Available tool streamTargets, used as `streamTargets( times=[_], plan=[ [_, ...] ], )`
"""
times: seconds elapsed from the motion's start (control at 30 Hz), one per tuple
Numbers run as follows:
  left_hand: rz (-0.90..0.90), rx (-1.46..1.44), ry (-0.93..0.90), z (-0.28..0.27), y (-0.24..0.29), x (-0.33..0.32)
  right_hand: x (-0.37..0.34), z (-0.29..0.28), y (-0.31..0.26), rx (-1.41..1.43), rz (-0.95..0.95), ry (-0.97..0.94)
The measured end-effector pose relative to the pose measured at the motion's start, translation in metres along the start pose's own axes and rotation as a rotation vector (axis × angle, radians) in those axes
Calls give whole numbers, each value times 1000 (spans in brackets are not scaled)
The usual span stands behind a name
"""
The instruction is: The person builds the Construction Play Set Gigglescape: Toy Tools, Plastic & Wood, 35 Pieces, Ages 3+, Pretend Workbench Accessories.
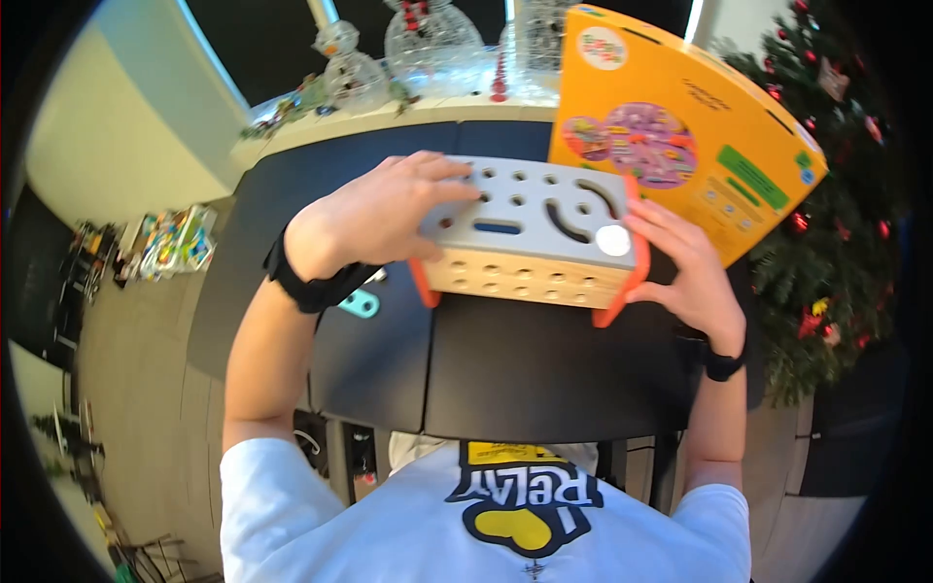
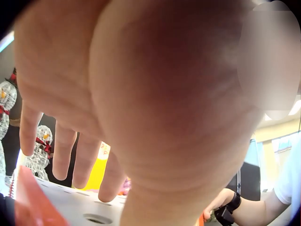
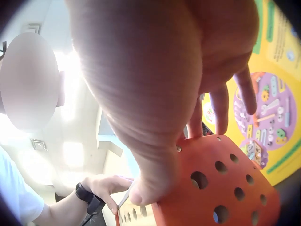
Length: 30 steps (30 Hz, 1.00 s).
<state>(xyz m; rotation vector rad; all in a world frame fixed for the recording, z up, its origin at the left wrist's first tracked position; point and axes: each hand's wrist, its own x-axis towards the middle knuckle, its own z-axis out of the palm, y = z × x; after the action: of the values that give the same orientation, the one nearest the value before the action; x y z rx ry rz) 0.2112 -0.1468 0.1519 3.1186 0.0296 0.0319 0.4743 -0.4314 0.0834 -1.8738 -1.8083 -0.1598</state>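
Evidently held by both ends for balance, the toy workbench (image 1: 535, 241) is over the middle of the surface (image 1: 544, 374); whether it touches down is unclear. The left hand (image 1: 389, 202) is spread, fingers extended over the grey top's left end, while the right hand (image 1: 688, 260) grips the right end, thumb near. The yellow-orange box (image 1: 671, 87) stands far right, perhaps to leave room. Only the right wrist view shows the orange-red end panel's (image 3: 214, 190) round holes; only the head view, the teal strip (image 1: 360, 303) at left.

Dark table (image 1: 544, 374), teal holed piece (image 1: 358, 310) at left, toy workbench (image 1: 530, 216) mid-table, yellow box (image 1: 700, 126) far right.
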Motion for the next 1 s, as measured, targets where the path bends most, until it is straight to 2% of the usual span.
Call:
streamTargets(
  times=[0.1, 0.2, 0.3, 0.37, 0.43, 0.5, 0.63, 0.77, 0.9, 1.0],
  plan=[
    [-15, -94, 116, 17, -14, -11, -3, 1, -9, -103, 1, 22],
    [-41, -20, 313, 30, -18, -16, -6, 7, -14, -154, -22, 97],
    [-124, -33, 432, 37, -40, -30, -6, 13, -20, -183, -57, 163],
    [-233, -47, 432, 37, -60, -48, -7, 17, -25, -195, -70, 191],
    [-378, -106, 350, 38, -76, -65, -9, 21, -31, -198, -77, 208],
    [-492, -45, 251, 48, -90, -86, -9, 23, -37, -214, -68, 204],
    [-741, -79, 92, 57, -90, -112, -11, 24, -54, -265, -19, 181],
    [-645, -6, 197, 92, -88, -125, -5, 16, -81, -308, -53, 144],
    [-677, 69, 124, 125, -94, -122, 5, 18, -102, -301, -117, 197],
    [-707, 38, 149, 136, -100, -121, 16, 28, -119, -219, -204, 214]
  ],
)
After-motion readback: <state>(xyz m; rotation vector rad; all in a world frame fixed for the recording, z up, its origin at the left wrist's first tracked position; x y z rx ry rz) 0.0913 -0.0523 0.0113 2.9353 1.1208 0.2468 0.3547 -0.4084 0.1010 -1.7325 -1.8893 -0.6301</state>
